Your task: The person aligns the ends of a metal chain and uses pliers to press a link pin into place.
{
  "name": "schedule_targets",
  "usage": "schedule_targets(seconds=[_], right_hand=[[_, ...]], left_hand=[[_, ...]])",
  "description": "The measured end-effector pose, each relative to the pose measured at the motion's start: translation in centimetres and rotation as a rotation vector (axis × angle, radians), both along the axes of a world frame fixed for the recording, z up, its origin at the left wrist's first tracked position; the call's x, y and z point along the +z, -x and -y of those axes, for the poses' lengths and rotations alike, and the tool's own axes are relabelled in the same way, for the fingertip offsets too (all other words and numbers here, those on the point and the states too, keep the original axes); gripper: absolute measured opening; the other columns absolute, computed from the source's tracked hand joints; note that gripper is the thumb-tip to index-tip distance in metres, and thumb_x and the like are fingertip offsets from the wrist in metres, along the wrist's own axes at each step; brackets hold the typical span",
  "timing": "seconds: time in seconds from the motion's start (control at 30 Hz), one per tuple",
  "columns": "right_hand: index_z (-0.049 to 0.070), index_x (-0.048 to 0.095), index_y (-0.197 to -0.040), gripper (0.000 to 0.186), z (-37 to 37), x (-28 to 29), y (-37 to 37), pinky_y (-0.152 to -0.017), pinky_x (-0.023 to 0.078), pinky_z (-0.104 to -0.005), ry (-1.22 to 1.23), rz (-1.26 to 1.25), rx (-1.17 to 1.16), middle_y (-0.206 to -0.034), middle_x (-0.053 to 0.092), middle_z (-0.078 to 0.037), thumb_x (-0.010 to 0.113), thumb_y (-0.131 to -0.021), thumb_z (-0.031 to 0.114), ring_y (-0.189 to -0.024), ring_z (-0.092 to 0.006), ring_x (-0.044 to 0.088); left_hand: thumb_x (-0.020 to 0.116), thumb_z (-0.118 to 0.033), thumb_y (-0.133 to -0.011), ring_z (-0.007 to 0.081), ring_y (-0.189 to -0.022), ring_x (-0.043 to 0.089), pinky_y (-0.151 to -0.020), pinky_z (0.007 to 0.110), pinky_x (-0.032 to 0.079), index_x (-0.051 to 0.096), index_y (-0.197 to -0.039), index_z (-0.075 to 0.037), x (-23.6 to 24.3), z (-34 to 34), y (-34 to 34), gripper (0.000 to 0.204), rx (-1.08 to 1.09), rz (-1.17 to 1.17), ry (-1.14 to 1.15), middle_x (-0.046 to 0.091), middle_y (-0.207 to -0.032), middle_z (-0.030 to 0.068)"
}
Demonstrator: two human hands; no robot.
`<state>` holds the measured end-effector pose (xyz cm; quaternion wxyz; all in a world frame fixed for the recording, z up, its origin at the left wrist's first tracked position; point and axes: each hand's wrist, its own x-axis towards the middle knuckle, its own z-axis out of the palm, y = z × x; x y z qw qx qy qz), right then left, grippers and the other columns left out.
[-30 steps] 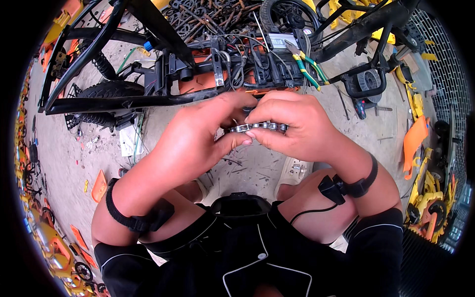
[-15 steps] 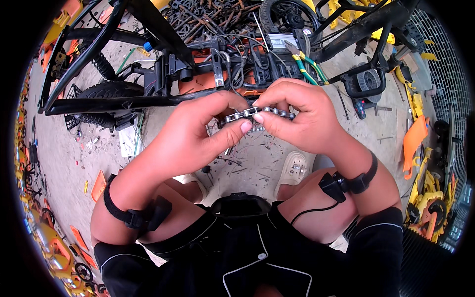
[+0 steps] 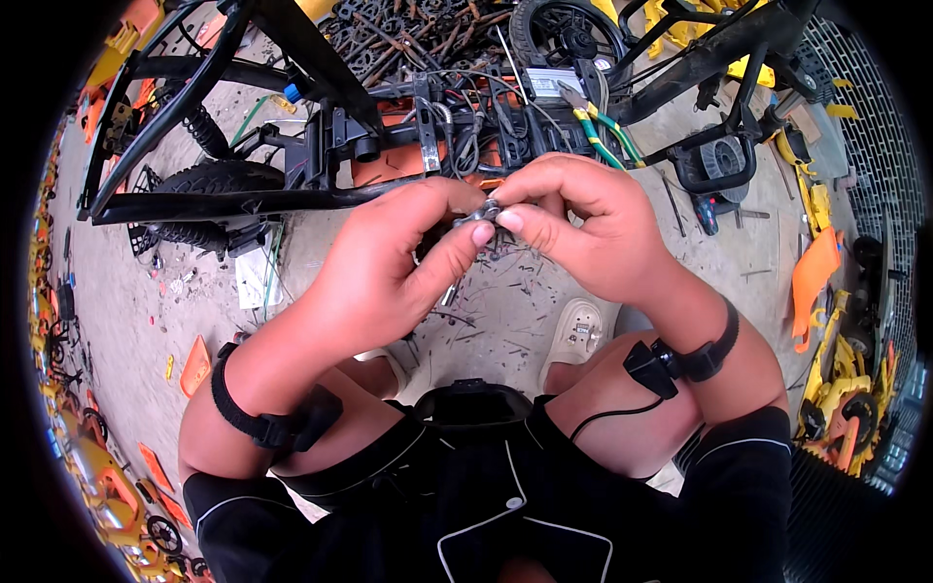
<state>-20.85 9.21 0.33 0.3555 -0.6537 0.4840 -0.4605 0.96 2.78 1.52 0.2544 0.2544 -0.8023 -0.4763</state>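
Note:
A metal roller chain point(image 3: 483, 210) is pinched between my two hands, and only a short piece of it shows at the fingertips. My left hand point(image 3: 384, 253) closes its thumb and forefinger on one side of that piece. From the right, the thumb and forefinger of my right hand point(image 3: 593, 223) grip the other side. The rest of the chain is hidden behind my fingers. A thin silvery rod end point(image 3: 449, 294) sticks out below my left thumb; what it belongs to is hidden.
A black vehicle frame point(image 3: 233, 204) lies across the floor ahead, with cables and an orange panel inside it. Green-and-yellow-handled pliers point(image 3: 604, 131) rest on its right part. Behind it are a heap of rusty metal parts point(image 3: 408, 39) and a wheel point(image 3: 569, 34).
The chain stretched across both hands and hung below them before; now it is turned and mostly hidden, with a short piece at the fingertips. Both hands have stayed nearly in place.

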Motion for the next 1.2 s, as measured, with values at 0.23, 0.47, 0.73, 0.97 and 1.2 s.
schedule_targets(seconds=[0.23,0.47,0.73,0.97,1.2], right_hand=[[0.000,0.067,-0.108,0.016,-0.3,-0.2,0.2,-0.070,0.049,-0.0224,-0.228,0.229,0.080,-0.095,0.065,-0.002,0.071,-0.094,0.006,-0.081,-0.0067,0.059],[0.000,0.063,-0.106,0.015,-0.1,-0.3,0.5,-0.077,0.051,-0.0248,-0.251,0.281,0.178,-0.106,0.062,-0.007,0.070,-0.093,-0.001,-0.090,-0.0105,0.061],[0.003,0.063,-0.104,0.021,-0.1,-0.3,0.7,-0.076,0.050,-0.0261,-0.087,0.164,0.219,-0.106,0.062,-0.007,0.075,-0.087,-0.003,-0.090,-0.0114,0.060],[0.007,0.068,-0.099,0.019,0.0,-0.2,0.2,-0.066,0.050,-0.0249,-0.055,0.112,0.135,-0.096,0.065,0.000,0.081,-0.085,0.009,-0.078,-0.0093,0.062],[0.007,0.068,-0.096,0.018,0.1,-0.1,0.1,-0.066,0.050,-0.0255,-0.031,0.084,0.118,-0.093,0.064,-0.001,0.081,-0.084,0.009,-0.077,-0.0104,0.062]], left_hand=[[0.070,-0.014,-0.095,0.0231,-0.079,0.063,-0.072,0.034,0.051,0.067,-0.106,-0.001,-0.3,0.0,0.0,0.017,0.007,-0.057,-0.026,0.068,-0.090,0.0111],[0.074,-0.009,-0.090,0.0279,-0.079,0.065,-0.071,0.037,0.052,0.068,-0.104,-0.003,-0.5,0.1,0.1,0.017,-0.013,-0.021,0.171,0.068,-0.088,0.0113],[0.078,-0.001,-0.083,0.0215,-0.077,0.064,-0.065,0.031,0.052,0.072,-0.104,-0.004,0.5,0.2,0.0,0.022,0.035,0.034,0.442,0.069,-0.088,0.0083],[0.078,-0.006,-0.081,0.0307,-0.073,0.061,-0.067,0.040,0.050,0.069,-0.102,-0.005,-0.5,0.2,0.1,0.023,0.058,-0.010,0.433,0.064,-0.082,0.0096],[0.078,0.001,-0.081,0.0208,-0.074,0.064,-0.063,0.030,0.051,0.073,-0.104,-0.004,0.1,0.2,-0.1,0.024,0.044,0.058,0.423,0.068,-0.086,0.0085]])
